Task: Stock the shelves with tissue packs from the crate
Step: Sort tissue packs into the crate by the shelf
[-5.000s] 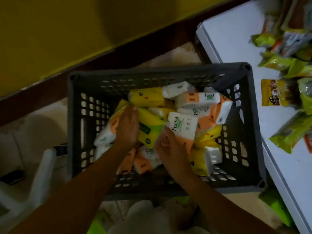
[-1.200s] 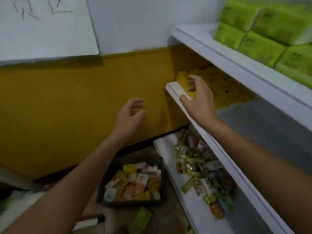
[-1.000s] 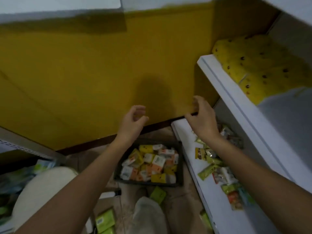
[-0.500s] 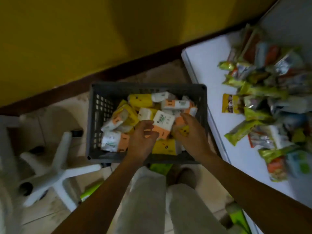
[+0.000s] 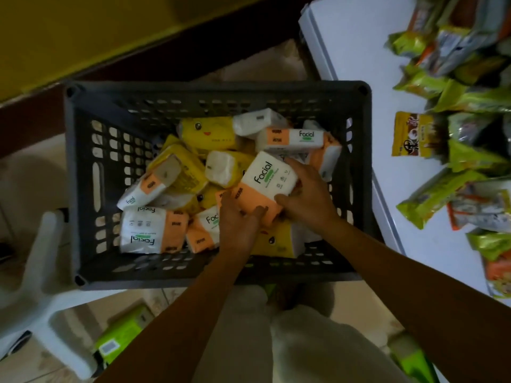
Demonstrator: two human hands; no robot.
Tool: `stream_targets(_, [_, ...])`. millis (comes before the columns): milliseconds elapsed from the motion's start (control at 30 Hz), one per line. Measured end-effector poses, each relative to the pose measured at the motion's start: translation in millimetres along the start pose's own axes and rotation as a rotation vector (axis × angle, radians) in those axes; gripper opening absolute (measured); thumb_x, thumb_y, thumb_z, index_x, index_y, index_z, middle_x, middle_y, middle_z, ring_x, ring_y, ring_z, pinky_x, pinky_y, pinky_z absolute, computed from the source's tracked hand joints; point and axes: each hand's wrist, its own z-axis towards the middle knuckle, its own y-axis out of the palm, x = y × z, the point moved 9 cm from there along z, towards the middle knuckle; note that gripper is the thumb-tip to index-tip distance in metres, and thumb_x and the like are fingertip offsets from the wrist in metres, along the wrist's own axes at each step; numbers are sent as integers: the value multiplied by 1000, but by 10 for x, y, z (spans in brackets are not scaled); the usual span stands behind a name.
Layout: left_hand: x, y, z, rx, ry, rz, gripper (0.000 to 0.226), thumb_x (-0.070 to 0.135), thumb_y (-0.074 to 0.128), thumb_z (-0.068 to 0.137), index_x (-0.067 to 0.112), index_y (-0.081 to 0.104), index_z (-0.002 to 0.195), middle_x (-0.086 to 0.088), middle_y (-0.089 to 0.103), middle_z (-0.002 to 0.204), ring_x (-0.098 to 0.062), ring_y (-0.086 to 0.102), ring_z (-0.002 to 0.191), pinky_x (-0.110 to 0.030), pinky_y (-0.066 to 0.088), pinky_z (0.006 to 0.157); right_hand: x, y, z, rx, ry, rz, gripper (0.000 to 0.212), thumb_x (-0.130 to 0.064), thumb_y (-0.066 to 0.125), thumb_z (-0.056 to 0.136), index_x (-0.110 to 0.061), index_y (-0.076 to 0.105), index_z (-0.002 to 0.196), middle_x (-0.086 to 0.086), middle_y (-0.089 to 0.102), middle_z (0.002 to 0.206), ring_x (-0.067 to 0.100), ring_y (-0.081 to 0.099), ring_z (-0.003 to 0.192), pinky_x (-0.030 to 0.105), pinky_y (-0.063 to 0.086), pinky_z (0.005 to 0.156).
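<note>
A dark grey slotted crate stands on the floor below me, holding several tissue packs, some yellow and some white-and-orange marked "Facial". Both my hands are inside it around one white-and-orange pack lying on top of the pile. My left hand presses its near orange end, thumb on top. My right hand wraps its right side, fingers along the far edge. The pack rests tilted on the others.
A white low shelf runs along the right, strewn with several green, yellow and orange snack packets. A white chair base lies left of the crate. A green pack sits on the floor near my legs.
My hands left the yellow packs on the upper shelf and came down into the crate. My view dropped with them, and both hands now close around a white-and-orange pack.
</note>
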Motion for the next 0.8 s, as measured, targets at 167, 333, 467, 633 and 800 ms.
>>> stream_targets(167, [460, -356, -583, 23, 60, -50, 74, 8, 59, 84, 18, 21, 146, -7, 40, 142, -26, 43, 127, -47, 44, 99, -547, -316, -565, -10, -23, 138, 85, -3, 75, 73, -32, 31, 140, 0, 40, 129, 6, 41, 115, 1, 39, 74])
stream_targets(333, [1285, -742, -1493, 7, 229, -53, 75, 1, 55, 87, 20, 15, 148, -4, 32, 148, -22, 36, 132, -32, 41, 91, -1477, -856, -1289, -2, -155, 284, 90, 1, 78, 70, -39, 29, 134, -3, 44, 132, 3, 46, 115, 5, 47, 68])
stream_targets(467, [2024, -895, -2083, -42, 376, -48, 73, 0, 52, 89, 24, 15, 147, -1, 29, 148, -13, 36, 125, -35, 42, 93, -2116, -1397, -1754, 44, -271, 290, 89, -3, 77, 73, -44, 29, 136, -3, 39, 137, 8, 45, 122, 22, 55, 75])
stream_targets(633, [2888, -829, -2742, -211, 631, -41, 76, 13, 61, 82, 27, 22, 145, 6, 35, 144, -11, 42, 124, -32, 44, 90, -2608, -2294, -2308, 425, -363, 210, 80, -6, 76, 76, -37, 34, 136, -2, 45, 133, 6, 45, 120, 28, 53, 88])
stream_targets(800, [3313, -654, -3632, -393, 771, -4, 56, 4, 59, 87, 29, 37, 133, 21, 53, 107, 13, 55, 89, -12, 45, 66, -2708, -2841, -3210, 708, -319, 196, 81, -17, 77, 77, -50, 26, 130, -11, 44, 133, -4, 42, 120, 14, 47, 87])
